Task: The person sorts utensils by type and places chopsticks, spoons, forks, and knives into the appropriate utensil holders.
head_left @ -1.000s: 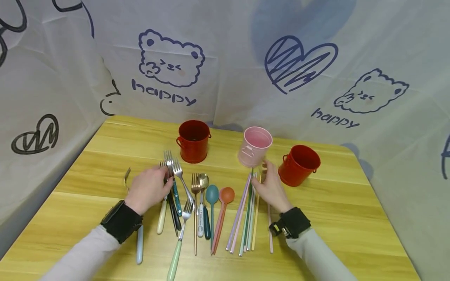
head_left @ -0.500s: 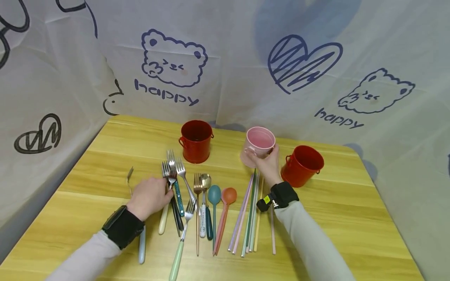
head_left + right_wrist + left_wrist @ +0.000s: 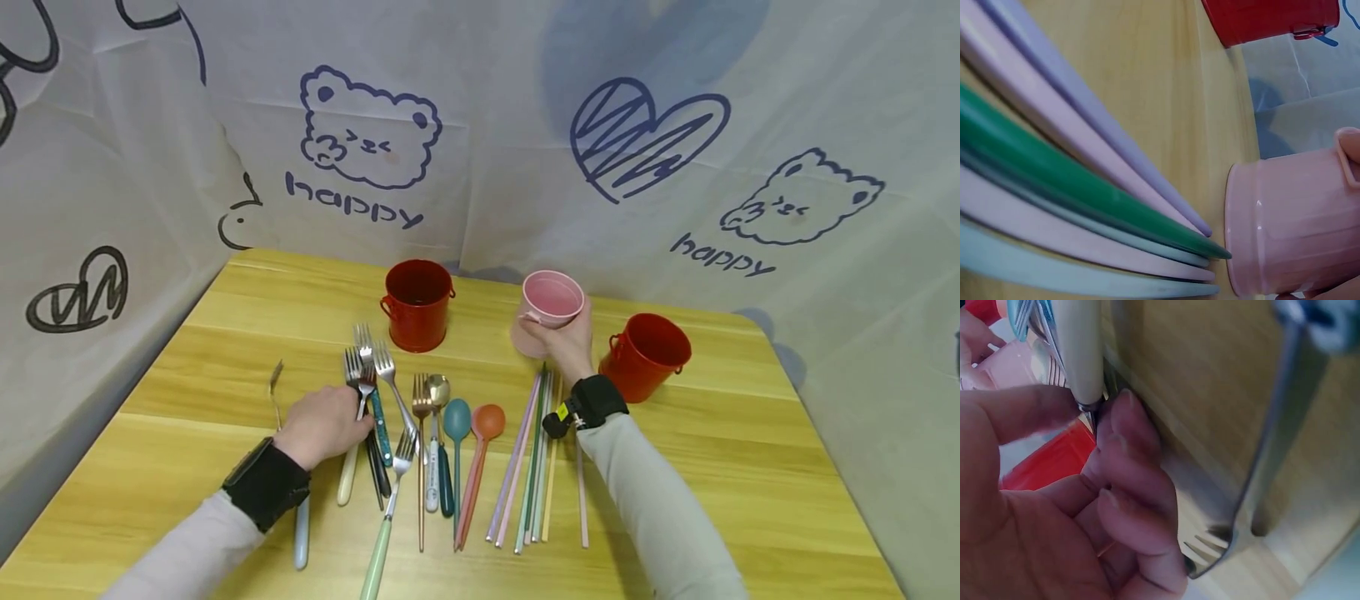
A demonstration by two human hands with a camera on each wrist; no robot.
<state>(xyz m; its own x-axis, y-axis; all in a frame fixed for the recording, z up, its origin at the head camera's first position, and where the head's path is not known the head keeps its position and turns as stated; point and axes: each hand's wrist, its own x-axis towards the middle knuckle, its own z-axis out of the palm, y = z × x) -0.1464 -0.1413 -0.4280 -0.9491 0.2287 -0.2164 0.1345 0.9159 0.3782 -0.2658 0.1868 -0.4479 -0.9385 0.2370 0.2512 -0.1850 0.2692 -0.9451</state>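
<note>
My left hand [image 3: 318, 425] is over a group of forks, its thumb and fingers pinching a fork with a cream handle [image 3: 348, 477]. In the left wrist view the fingertips meet at the neck, just past the cream handle [image 3: 1079, 350]. My right hand [image 3: 572, 343] grips the upper part of a small pink bucket [image 3: 528, 337], thumb on the near side by its handle and fingers round the right side. The bucket stands upright, and the right wrist view shows its pink wall [image 3: 1291, 219] beside the tips of several chopsticks [image 3: 1085, 175].
One red bucket [image 3: 417, 321] stands left of the pink one, another red bucket [image 3: 637, 367] right. Spoons, including a teal spoon [image 3: 457, 421] and an orange spoon [image 3: 491, 422], lie mid-table. A green-handled fork [image 3: 378, 550] lies in front; a blue-handled fork [image 3: 302, 533] passes beneath the left wrist.
My right hand has moved from the chopsticks' far ends up to the pink bucket and taken hold of it. The left hand stays at the forks with little movement.
</note>
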